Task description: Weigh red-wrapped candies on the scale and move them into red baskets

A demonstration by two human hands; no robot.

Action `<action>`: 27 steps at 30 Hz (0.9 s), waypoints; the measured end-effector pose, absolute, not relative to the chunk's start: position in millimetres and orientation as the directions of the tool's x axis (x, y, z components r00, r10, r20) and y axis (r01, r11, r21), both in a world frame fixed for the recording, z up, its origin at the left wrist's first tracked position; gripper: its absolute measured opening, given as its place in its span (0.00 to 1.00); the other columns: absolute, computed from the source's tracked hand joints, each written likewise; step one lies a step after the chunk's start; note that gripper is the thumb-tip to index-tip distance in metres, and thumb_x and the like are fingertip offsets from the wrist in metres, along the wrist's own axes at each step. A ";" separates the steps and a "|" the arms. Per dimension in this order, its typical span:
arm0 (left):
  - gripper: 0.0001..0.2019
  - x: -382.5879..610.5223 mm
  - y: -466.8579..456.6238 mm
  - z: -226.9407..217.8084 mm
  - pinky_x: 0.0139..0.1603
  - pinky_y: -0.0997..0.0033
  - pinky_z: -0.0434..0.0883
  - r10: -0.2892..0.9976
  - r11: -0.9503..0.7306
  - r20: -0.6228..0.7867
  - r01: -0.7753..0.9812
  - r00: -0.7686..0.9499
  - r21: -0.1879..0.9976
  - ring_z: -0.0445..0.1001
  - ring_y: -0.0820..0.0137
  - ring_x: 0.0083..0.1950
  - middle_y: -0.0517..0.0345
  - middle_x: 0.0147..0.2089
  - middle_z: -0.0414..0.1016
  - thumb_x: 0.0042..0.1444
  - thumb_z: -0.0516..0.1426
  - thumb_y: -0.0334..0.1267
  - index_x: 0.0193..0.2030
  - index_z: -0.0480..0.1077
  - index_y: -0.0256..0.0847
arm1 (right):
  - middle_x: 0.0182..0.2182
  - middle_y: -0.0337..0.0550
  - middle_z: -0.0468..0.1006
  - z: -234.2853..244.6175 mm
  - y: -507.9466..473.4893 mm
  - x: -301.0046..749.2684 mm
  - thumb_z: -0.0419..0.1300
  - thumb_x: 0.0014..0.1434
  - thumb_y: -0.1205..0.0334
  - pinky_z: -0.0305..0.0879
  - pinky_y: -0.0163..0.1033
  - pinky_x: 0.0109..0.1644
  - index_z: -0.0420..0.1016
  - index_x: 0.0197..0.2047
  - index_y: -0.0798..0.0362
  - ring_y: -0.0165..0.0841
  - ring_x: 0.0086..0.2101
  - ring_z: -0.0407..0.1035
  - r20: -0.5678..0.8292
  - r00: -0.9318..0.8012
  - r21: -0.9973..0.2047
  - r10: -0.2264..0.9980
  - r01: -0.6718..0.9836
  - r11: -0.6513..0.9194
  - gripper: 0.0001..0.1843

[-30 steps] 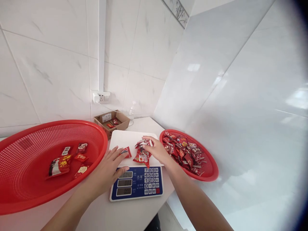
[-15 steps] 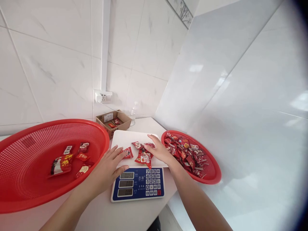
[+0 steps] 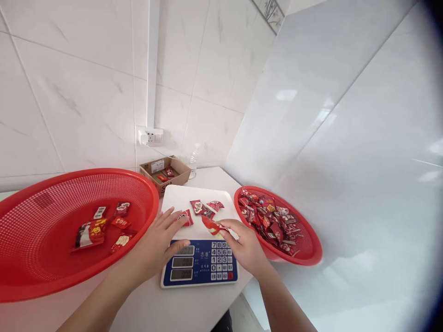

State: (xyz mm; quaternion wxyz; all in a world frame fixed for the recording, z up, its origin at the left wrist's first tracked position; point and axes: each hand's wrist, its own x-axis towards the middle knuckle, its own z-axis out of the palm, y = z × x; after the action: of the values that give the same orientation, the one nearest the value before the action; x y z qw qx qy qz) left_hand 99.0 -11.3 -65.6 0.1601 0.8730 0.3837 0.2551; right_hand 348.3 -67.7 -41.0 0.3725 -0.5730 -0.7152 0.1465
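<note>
Pinched in the fingers of my right hand (image 3: 247, 246) is a red candy packet (image 3: 212, 226), raised over the front edge of the scale's white pan (image 3: 178, 198). My left hand (image 3: 157, 244) hovers with fingers spread at the pan's left side, partly covering the display of the digital scale (image 3: 200, 263). Near its fingertips lies another red packet (image 3: 187, 217), half hidden. Further back on the pan rest a dark red packet (image 3: 196, 206) and a red-and-pink packet (image 3: 215, 205), with part of another packet between them.
To the left stands a large red basket (image 3: 104, 177) holding several packets. A smaller red basket (image 3: 313, 249), heaped with packets, is on the right. Behind the scale are a cardboard box (image 3: 164, 184) with a few packets and a clear plastic bottle (image 3: 194, 159) near the wall.
My right hand has closed on a red packet from the pan and drawn it up and toward me. The left hand has barely moved.
</note>
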 end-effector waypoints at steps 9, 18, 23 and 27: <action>0.26 113.4 -57.7 -41.0 0.50 0.63 0.73 0.669 -0.587 0.223 0.320 0.709 0.744 0.75 0.62 0.52 0.57 0.56 0.75 0.60 0.54 0.43 0.65 0.57 0.58 | 0.46 0.44 0.79 -30.0 -108.4 328.4 0.56 0.62 0.51 0.71 0.40 0.48 0.75 0.51 0.45 0.36 0.46 0.73 0.219 -0.219 -0.852 0.951 0.432 0.295 0.17; 0.23 86.5 -36.9 -21.9 0.41 0.69 0.77 0.966 -0.249 0.248 0.003 0.073 0.969 0.78 0.63 0.44 0.56 0.44 0.78 0.50 0.62 0.53 0.49 0.69 0.45 | 0.54 0.44 0.74 -64.2 -28.6 347.6 0.52 0.62 0.60 0.58 0.54 0.60 0.72 0.56 0.45 0.43 0.56 0.62 0.387 -0.081 -0.420 0.918 0.871 0.254 0.19; 0.23 78.1 -30.8 -19.6 0.44 0.64 0.78 0.978 -0.207 0.210 -0.158 0.002 0.966 0.77 0.61 0.47 0.57 0.47 0.78 0.49 0.63 0.52 0.50 0.68 0.47 | 0.54 0.47 0.75 -72.7 -21.7 341.4 0.54 0.62 0.59 0.59 0.57 0.56 0.70 0.57 0.45 0.47 0.57 0.60 0.291 -0.075 -0.330 0.954 0.928 0.173 0.20; 0.21 79.7 -31.0 -17.8 0.44 0.64 0.79 0.960 -0.276 0.259 -0.224 -0.101 0.935 0.77 0.61 0.47 0.55 0.47 0.77 0.50 0.63 0.50 0.49 0.69 0.46 | 0.47 0.48 0.78 -67.6 -28.5 344.4 0.55 0.61 0.59 0.60 0.55 0.56 0.74 0.52 0.49 0.46 0.53 0.64 0.332 -0.037 -0.358 0.943 0.920 0.162 0.17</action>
State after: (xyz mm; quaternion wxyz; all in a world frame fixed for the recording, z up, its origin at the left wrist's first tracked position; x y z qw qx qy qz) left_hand 79.7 -31.0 -17.8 0.4654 0.4827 0.3813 0.6364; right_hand 344.4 -28.5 -67.6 0.2511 -0.6470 -0.7196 0.0229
